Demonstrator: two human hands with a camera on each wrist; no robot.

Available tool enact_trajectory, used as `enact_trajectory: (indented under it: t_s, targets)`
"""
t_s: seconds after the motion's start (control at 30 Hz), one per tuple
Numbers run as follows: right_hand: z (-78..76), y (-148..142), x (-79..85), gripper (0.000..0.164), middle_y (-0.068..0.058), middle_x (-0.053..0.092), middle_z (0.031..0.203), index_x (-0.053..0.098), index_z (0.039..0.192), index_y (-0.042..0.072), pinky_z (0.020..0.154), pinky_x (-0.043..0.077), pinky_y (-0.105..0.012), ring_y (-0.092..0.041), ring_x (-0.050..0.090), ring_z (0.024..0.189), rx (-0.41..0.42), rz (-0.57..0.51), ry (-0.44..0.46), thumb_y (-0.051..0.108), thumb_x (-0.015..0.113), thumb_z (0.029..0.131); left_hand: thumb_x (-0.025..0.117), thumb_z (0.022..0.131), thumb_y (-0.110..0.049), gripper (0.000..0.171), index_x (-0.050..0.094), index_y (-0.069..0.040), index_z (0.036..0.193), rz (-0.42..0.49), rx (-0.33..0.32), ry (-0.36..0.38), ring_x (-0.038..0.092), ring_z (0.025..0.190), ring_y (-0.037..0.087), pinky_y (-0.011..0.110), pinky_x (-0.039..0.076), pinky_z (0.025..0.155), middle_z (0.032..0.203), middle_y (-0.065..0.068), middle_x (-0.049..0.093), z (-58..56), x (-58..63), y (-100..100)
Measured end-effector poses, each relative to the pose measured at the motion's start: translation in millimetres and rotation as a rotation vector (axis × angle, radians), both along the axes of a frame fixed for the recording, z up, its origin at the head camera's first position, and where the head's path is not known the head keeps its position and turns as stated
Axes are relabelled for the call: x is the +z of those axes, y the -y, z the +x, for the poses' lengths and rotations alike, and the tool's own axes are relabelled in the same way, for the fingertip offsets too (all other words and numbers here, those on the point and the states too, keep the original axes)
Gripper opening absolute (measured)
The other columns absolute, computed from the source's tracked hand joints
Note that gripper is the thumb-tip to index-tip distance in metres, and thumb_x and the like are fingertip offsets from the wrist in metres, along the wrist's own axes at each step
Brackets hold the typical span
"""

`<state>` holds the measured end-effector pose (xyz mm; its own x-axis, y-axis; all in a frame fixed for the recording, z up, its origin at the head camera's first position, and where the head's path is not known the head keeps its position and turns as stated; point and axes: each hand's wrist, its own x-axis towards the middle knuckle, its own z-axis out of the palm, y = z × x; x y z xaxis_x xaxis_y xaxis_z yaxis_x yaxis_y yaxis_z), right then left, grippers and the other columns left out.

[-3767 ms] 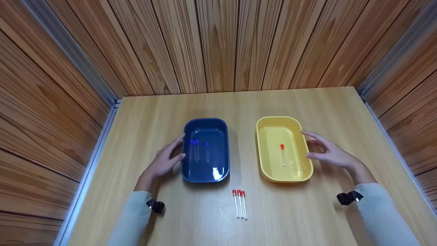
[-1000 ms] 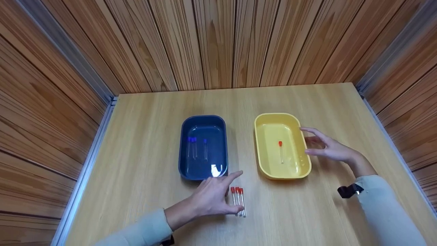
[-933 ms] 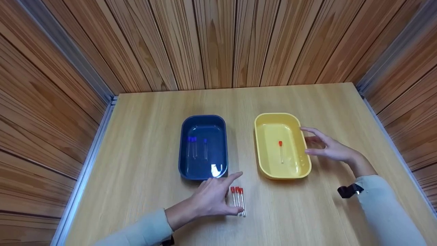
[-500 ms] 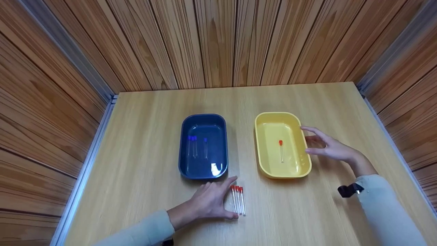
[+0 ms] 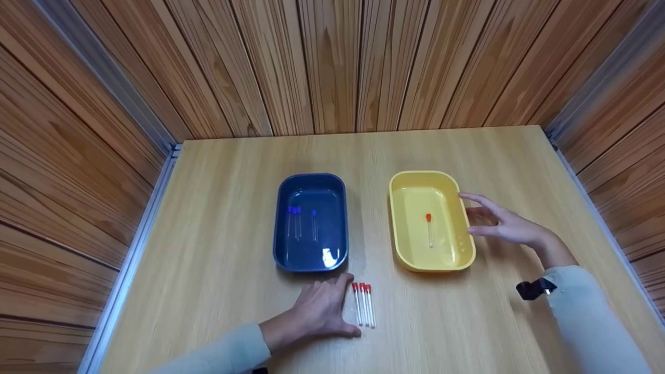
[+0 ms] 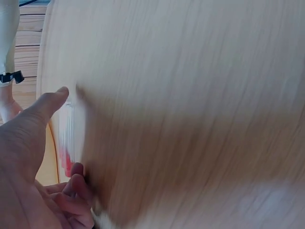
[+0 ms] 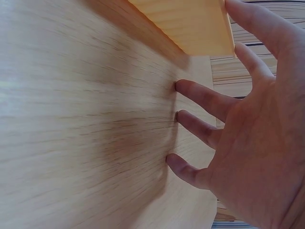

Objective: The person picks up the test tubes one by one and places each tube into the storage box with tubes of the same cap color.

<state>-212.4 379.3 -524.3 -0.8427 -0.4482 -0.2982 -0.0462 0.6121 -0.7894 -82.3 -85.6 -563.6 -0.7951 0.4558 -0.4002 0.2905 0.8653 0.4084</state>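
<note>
Several clear tubes with red caps (image 5: 364, 306) lie side by side on the table near its front. My left hand (image 5: 319, 309) is just left of them, thumb and index finger spread apart, holding nothing. In the left wrist view the tubes lie beyond the hand, between thumb and fingers, slightly blurred. At the right my right hand (image 5: 504, 223) touches the rim of a yellow tray (image 5: 397, 228) with thumb and index finger. The right wrist view shows its other fingertips (image 7: 183, 86) down on the table. One red-capped tube (image 5: 430, 231) lies in this tray.
A dark blue tray (image 5: 311, 265) stands left of the yellow one and holds three blue-capped tubes (image 5: 314, 226). Wood-panelled walls (image 5: 337, 67) close off the back and both sides of the table (image 5: 218, 208).
My left hand has left the blue tray's side, come over the red-capped tubes, then drawn back slightly to their left. My right hand has stayed at the yellow tray.
</note>
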Motion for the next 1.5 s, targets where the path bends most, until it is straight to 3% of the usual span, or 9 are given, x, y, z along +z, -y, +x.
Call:
enact_trajectory:
  t_s: [0.37,0.67,1.2,1.5]
  targets:
    - [0.8,-0.4,1.7,0.091,-0.028,0.031,0.183,0.018,0.181,0.024,0.124,0.031,-0.09,-0.061,0.034,0.166,-0.013,0.015,-0.003,0.028,0.074,0.109,0.093,0.083,-0.069,0.095,0.056,-0.021,0.157,0.055,0.045,-0.012,0.063,0.085,0.011,0.027,0.051,0.077,0.125,0.005,0.077,0.7,-6.0,-3.2]
    - [1.1,-1.1,0.7,0.092,-0.028,0.03,0.184,0.018,0.181,0.026,0.123,0.03,-0.09,-0.06,0.034,0.166,-0.015,0.028,0.001,0.029,0.074,0.109,0.093,0.081,-0.073,0.098,0.056,-0.022,0.157,0.046,0.046,-0.04,0.065,0.089,0.012,0.029,0.053,0.081,0.127,0.005,0.078,2.1,-7.5,-4.6]
    - [1.1,0.0,3.3,0.091,-0.031,0.033,0.181,0.018,0.181,0.021,0.124,0.03,-0.09,-0.062,0.033,0.166,-0.007,-0.001,0.003,0.025,0.074,0.11,0.092,0.083,-0.071,0.095,0.057,-0.023,0.157,0.048,0.032,-0.049,0.064,0.083,0.011,0.027,0.051,0.075,0.116,0.005,0.079,1.5,-8.0,-3.4]
    - [0.2,0.3,-0.4,0.092,-0.029,0.03,0.183,0.017,0.181,0.021,0.125,0.027,-0.089,-0.061,0.033,0.167,-0.001,-0.006,0.013,0.026,0.074,0.109,0.09,0.083,-0.073,0.098,0.056,-0.022,0.159,0.076,0.056,-0.083,0.065,0.091,0.011,0.03,0.058,0.083,0.138,0.007,0.077,5.3,-8.2,-0.9]
